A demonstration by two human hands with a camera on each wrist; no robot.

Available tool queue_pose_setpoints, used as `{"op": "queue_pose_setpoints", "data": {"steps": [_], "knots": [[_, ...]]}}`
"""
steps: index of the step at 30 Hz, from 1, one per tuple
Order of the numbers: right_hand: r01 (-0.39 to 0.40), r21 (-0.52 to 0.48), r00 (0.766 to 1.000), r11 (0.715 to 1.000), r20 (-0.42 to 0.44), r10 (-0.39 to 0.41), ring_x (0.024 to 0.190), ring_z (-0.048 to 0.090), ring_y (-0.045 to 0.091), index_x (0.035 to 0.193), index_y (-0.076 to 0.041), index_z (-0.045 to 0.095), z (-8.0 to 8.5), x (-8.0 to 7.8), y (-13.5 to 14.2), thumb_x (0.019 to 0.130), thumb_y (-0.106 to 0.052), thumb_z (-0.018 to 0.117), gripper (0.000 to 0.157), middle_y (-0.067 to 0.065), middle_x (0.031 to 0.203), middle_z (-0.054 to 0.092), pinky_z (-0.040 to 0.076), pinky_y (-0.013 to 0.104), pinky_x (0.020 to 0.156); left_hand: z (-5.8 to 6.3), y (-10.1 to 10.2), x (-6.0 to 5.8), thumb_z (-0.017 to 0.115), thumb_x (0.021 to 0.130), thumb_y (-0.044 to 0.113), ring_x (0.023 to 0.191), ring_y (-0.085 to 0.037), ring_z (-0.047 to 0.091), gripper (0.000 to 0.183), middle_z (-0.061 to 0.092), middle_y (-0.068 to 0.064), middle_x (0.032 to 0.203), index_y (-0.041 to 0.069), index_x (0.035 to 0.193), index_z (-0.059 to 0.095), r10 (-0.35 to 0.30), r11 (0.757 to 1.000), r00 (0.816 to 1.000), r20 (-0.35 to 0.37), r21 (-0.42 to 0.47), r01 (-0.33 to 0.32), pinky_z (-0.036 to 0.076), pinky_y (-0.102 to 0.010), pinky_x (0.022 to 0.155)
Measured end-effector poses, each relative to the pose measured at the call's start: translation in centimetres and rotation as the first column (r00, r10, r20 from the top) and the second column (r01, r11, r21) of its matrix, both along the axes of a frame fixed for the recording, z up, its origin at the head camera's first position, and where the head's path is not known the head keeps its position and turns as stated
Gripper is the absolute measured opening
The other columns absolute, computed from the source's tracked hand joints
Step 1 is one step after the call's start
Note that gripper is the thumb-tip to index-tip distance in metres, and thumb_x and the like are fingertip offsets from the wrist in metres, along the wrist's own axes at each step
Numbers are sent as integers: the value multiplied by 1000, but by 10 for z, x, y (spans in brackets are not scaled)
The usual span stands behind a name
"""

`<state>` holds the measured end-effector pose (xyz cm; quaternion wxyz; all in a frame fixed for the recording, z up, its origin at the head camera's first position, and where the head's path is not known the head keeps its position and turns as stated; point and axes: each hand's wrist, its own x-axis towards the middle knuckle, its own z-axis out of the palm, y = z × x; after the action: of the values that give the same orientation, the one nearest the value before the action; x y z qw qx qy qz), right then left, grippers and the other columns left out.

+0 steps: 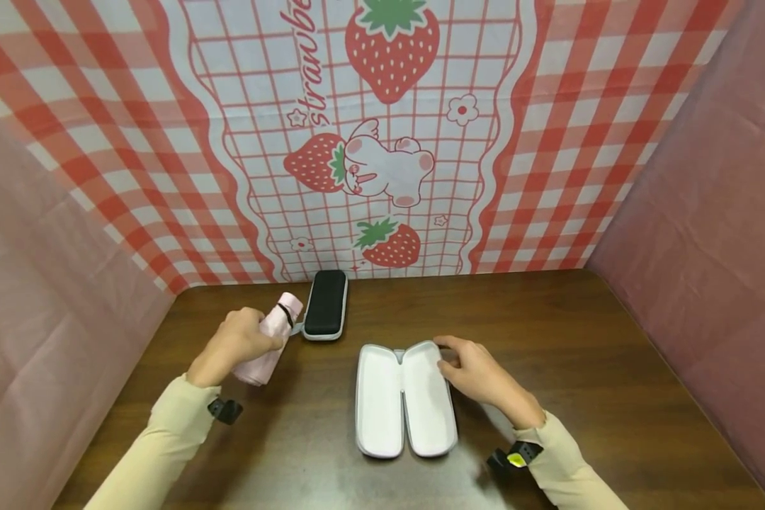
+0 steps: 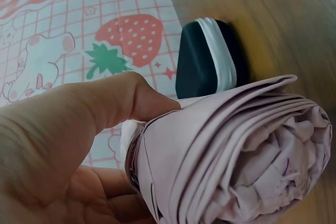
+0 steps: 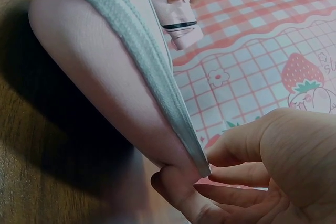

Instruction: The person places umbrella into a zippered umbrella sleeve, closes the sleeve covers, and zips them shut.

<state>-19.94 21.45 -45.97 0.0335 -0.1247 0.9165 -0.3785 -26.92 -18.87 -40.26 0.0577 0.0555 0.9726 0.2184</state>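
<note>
In the head view, my left hand (image 1: 245,336) grips a folded pink umbrella (image 1: 266,354) around its middle, tilted over the left side of the table. Loose layers of its rolled fabric (image 2: 236,156) fan out at the near end in the left wrist view, and a dark strap circles it near the pale handle. An unzipped case (image 1: 380,404) lies spread wide at the centre, white inside and pink outside, with a grey zipper edge (image 3: 136,51). My right hand (image 1: 478,368) pinches the far right corner of this case between thumb and fingers.
A black zippered case (image 1: 326,303) with a light edge lies at the back of the brown table (image 1: 523,319), just beyond the umbrella. Behind it hangs a strawberry-print cloth (image 1: 382,170), with plain pink cloths (image 1: 707,234) at both sides.
</note>
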Motion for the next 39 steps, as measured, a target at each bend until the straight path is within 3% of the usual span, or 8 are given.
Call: {"op": "queue_pose_setpoints", "data": {"steps": [3,9,17,24,26,30,39], "knots": [[1,1,1000,1000,-13,-1,74,63,9,137,6,59,0,0,1,97,-5,63,42,21,115,72,52,26,62,-2,4,1,81,76,28,70,-26,64,36,69,-13,80,-2,93,72,-12,1000,1000,-23,11,12,53,-38,57],[-3,6,1000,1000,-6,3,68,59,8,138,6,58,-1,1,1,97,-6,63,43,12,97,72,50,26,60,-5,13,5,80,75,28,70,-27,64,36,69,-13,81,-2,93,71,-10,1000,1000,-20,19,10,54,-39,58],[-2,6,1000,1000,-2,2,75,64,8,138,6,58,-2,1,3,97,-5,63,43,18,106,74,53,26,63,-4,30,11,81,77,31,71,-25,64,38,69,-11,80,-2,94,72,-32,999,999,-26,41,33,53,-37,55],[9,9,1000,1000,22,-9,65,58,9,140,5,57,-3,0,2,98,-7,62,45,10,88,71,49,26,58,-2,50,16,82,76,29,66,-22,62,33,67,-9,76,1,89,72,-82,995,996,-35,58,84,51,-33,52],[5,11,1000,1000,10,-6,67,60,9,140,6,57,-4,0,3,98,-7,62,44,14,93,72,50,26,59,-2,55,18,82,75,28,64,-21,61,30,66,-8,74,2,85,71,-101,993,994,-43,63,103,50,-32,51],[1,5,1000,1000,-17,-1,83,70,13,138,6,58,-4,0,2,97,-6,63,43,25,120,71,56,28,66,-3,64,20,81,72,25,62,-20,59,26,64,-7,71,4,80,69,-145,988,987,-71,48,148,48,-31,50],[3,-1,1000,1000,-24,-3,89,74,18,137,7,59,-4,0,1,97,-6,64,42,27,125,69,60,31,69,0,79,26,80,71,26,61,-19,56,25,60,-4,68,6,79,65,-190,980,977,-94,32,194,45,-30,50]]}}
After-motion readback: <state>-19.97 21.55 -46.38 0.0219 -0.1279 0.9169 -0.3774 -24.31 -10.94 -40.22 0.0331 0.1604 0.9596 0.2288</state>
